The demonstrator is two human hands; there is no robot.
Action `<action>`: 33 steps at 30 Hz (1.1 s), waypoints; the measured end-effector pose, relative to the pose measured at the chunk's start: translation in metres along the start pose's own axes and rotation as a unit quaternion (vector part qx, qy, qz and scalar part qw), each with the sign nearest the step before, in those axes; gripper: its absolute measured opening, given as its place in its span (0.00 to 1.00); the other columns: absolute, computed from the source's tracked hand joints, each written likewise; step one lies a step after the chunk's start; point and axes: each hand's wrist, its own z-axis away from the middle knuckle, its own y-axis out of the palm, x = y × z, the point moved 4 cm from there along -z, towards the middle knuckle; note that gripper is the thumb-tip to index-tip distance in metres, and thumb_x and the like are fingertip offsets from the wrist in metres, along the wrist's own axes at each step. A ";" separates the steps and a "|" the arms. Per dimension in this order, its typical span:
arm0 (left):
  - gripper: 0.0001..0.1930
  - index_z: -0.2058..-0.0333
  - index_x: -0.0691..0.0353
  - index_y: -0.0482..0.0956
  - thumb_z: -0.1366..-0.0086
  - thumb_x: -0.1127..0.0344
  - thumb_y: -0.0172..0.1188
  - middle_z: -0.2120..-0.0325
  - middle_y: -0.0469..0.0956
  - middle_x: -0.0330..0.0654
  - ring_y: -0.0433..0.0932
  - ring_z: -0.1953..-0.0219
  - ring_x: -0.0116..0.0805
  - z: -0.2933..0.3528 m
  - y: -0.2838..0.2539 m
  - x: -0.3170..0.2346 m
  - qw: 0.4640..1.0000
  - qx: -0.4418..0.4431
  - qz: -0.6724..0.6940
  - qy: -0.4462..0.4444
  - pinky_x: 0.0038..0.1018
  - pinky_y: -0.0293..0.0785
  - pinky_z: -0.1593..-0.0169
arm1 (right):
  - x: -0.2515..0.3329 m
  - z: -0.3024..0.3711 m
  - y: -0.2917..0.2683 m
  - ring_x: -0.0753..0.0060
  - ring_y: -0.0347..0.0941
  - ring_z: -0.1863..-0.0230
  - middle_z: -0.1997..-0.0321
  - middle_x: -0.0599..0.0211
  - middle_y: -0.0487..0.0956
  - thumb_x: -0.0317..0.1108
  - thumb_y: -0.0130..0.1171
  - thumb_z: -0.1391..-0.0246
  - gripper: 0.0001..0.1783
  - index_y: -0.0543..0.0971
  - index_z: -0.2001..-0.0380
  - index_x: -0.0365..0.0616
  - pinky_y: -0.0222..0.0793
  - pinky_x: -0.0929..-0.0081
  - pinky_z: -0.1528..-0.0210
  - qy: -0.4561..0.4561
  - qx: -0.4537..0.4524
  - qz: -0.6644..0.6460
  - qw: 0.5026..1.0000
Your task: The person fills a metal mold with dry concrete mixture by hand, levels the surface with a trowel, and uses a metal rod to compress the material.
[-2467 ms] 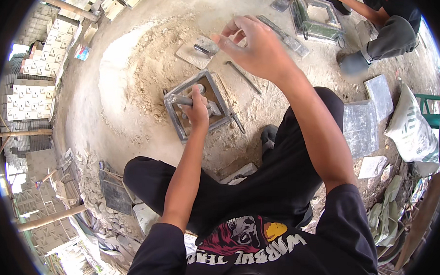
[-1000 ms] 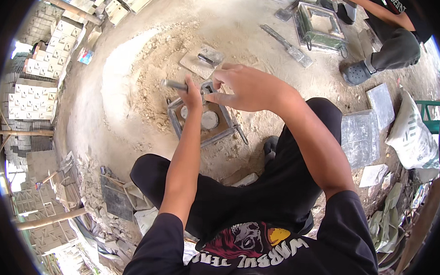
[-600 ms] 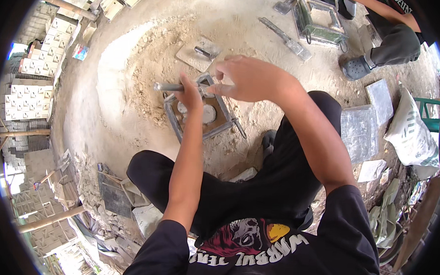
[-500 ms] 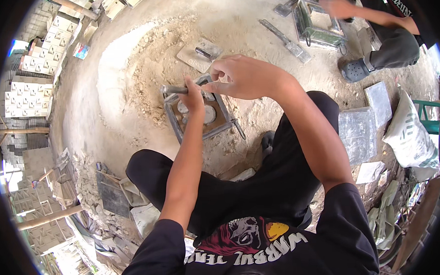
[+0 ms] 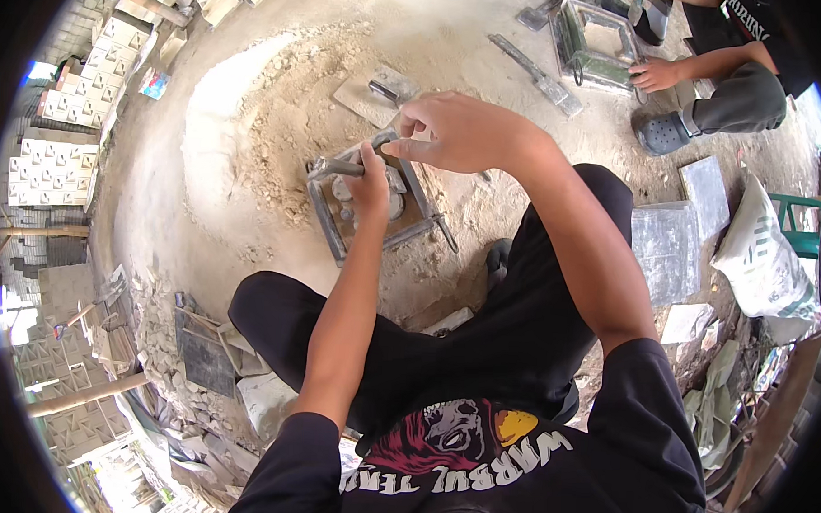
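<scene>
On the sandy ground (image 5: 253, 115), the left hand (image 5: 370, 184) grips a tool (image 5: 334, 169) over the mould (image 5: 369, 210); right hand (image 5: 460, 132) fingers pinch, maybe something small, just above.

dull metal mould frame (image 5: 326, 219), rough sandy ground (image 5: 253, 115)

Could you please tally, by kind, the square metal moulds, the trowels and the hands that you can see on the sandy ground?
Square metal moulds: 2 (near mould, far mould)
Trowels: 2 (flat trowel, long trowel)
Hands: 3 (left hand, right hand, co-worker's hand)
Total: 7
</scene>
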 end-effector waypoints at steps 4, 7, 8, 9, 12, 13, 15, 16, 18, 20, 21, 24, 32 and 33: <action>0.19 0.81 0.62 0.69 0.34 0.57 0.54 0.85 0.66 0.33 0.63 0.81 0.22 0.010 0.004 -0.026 0.996 0.027 0.068 -0.043 0.23 0.59 0.76 | -0.006 0.008 -0.004 0.52 0.72 0.53 0.59 0.53 0.78 0.57 0.53 0.43 0.27 0.76 0.63 0.39 0.67 0.62 0.52 0.039 0.003 0.037 0.999; 0.20 0.81 0.61 0.67 0.33 0.56 0.54 0.85 0.65 0.33 0.62 0.82 0.22 0.016 -0.002 -0.013 0.999 0.013 0.036 -0.028 0.23 0.58 0.77 | -0.009 0.007 0.000 0.52 0.72 0.53 0.59 0.53 0.78 0.57 0.53 0.44 0.28 0.76 0.63 0.38 0.67 0.62 0.52 0.041 0.003 0.024 0.999; 0.20 0.82 0.61 0.67 0.33 0.56 0.54 0.85 0.65 0.33 0.62 0.82 0.22 0.015 -0.007 -0.008 0.998 0.002 0.045 -0.044 0.23 0.58 0.77 | -0.009 0.007 0.001 0.52 0.72 0.53 0.59 0.53 0.78 0.57 0.53 0.44 0.28 0.76 0.63 0.38 0.67 0.62 0.52 0.035 -0.001 0.008 0.999; 0.21 0.82 0.60 0.66 0.33 0.56 0.54 0.86 0.65 0.33 0.62 0.82 0.22 0.014 -0.006 -0.008 0.996 -0.006 0.057 -0.062 0.23 0.57 0.78 | -0.010 0.009 0.001 0.52 0.72 0.53 0.60 0.52 0.78 0.57 0.53 0.44 0.28 0.76 0.63 0.38 0.67 0.62 0.52 0.032 -0.006 0.026 0.999; 0.21 0.82 0.60 0.67 0.34 0.55 0.54 0.86 0.65 0.33 0.62 0.83 0.22 0.018 -0.003 -0.025 0.995 0.016 0.083 -0.056 0.23 0.58 0.78 | -0.013 0.011 0.000 0.52 0.72 0.54 0.60 0.52 0.78 0.58 0.53 0.44 0.29 0.76 0.63 0.38 0.67 0.62 0.52 0.034 -0.005 0.060 0.998; 0.21 0.82 0.60 0.67 0.34 0.54 0.54 0.86 0.65 0.33 0.62 0.83 0.22 0.021 -0.002 -0.033 0.995 0.030 0.088 -0.046 0.23 0.58 0.78 | -0.016 0.010 0.000 0.52 0.72 0.54 0.60 0.52 0.78 0.58 0.53 0.44 0.29 0.76 0.63 0.37 0.67 0.62 0.52 0.043 0.004 0.057 0.997; 0.20 0.81 0.61 0.68 0.34 0.54 0.54 0.86 0.65 0.33 0.62 0.83 0.22 0.021 -0.005 -0.006 0.997 0.026 0.051 -0.046 0.23 0.59 0.78 | -0.011 0.010 -0.002 0.52 0.72 0.54 0.60 0.52 0.78 0.57 0.52 0.44 0.29 0.76 0.63 0.37 0.67 0.62 0.52 0.045 0.004 0.036 0.998; 0.20 0.81 0.61 0.68 0.34 0.54 0.54 0.87 0.64 0.33 0.63 0.83 0.22 0.023 -0.008 -0.004 0.997 0.028 0.050 -0.058 0.23 0.59 0.78 | -0.003 0.012 -0.002 0.52 0.72 0.54 0.60 0.52 0.77 0.57 0.52 0.43 0.28 0.76 0.63 0.37 0.67 0.62 0.53 0.038 -0.005 0.016 0.999; 0.21 0.81 0.61 0.68 0.33 0.53 0.53 0.86 0.65 0.34 0.64 0.83 0.23 0.022 -0.004 -0.008 0.996 0.047 0.030 -0.064 0.22 0.60 0.77 | -0.003 0.013 -0.004 0.51 0.72 0.54 0.60 0.51 0.77 0.56 0.51 0.43 0.28 0.76 0.63 0.37 0.67 0.62 0.53 0.039 -0.022 0.017 0.999; 0.21 0.80 0.61 0.69 0.33 0.53 0.53 0.85 0.66 0.34 0.64 0.82 0.24 0.027 0.001 -0.022 0.998 0.034 0.047 -0.033 0.23 0.61 0.77 | -0.018 0.013 0.000 0.51 0.72 0.54 0.60 0.51 0.77 0.55 0.51 0.42 0.27 0.76 0.63 0.37 0.67 0.61 0.53 0.054 -0.035 0.057 0.996; 0.20 0.80 0.61 0.70 0.33 0.53 0.53 0.85 0.67 0.34 0.65 0.82 0.24 0.027 -0.003 -0.028 0.998 0.021 0.051 -0.014 0.23 0.62 0.76 | -0.016 0.012 -0.001 0.51 0.72 0.55 0.60 0.51 0.77 0.55 0.50 0.42 0.27 0.76 0.63 0.37 0.67 0.61 0.53 0.050 -0.036 0.050 0.997; 0.19 0.77 0.62 0.70 0.34 0.53 0.54 0.84 0.67 0.34 0.64 0.81 0.23 0.030 -0.006 -0.010 0.998 0.049 0.005 -0.045 0.23 0.62 0.76 | -0.015 0.009 -0.003 0.50 0.73 0.55 0.61 0.49 0.77 0.54 0.50 0.41 0.26 0.76 0.63 0.37 0.67 0.60 0.53 0.043 -0.055 0.037 0.997; 0.23 0.69 0.65 0.78 0.33 0.47 0.49 0.78 0.77 0.44 0.76 0.72 0.41 0.010 -0.022 0.040 0.968 0.083 -0.234 0.021 0.35 0.69 0.66 | -0.001 -0.009 -0.001 0.48 0.73 0.52 0.56 0.45 0.76 0.55 0.49 0.40 0.29 0.75 0.60 0.34 0.67 0.61 0.50 0.079 -0.144 -0.034 0.986; 0.23 0.63 0.65 0.78 0.34 0.47 0.50 0.75 0.79 0.49 0.78 0.68 0.45 0.017 -0.011 0.034 0.959 0.106 -0.263 0.019 0.37 0.70 0.64 | -0.006 -0.010 -0.005 0.48 0.73 0.52 0.56 0.45 0.76 0.56 0.50 0.41 0.30 0.74 0.59 0.33 0.67 0.62 0.50 0.056 -0.193 -0.025 0.979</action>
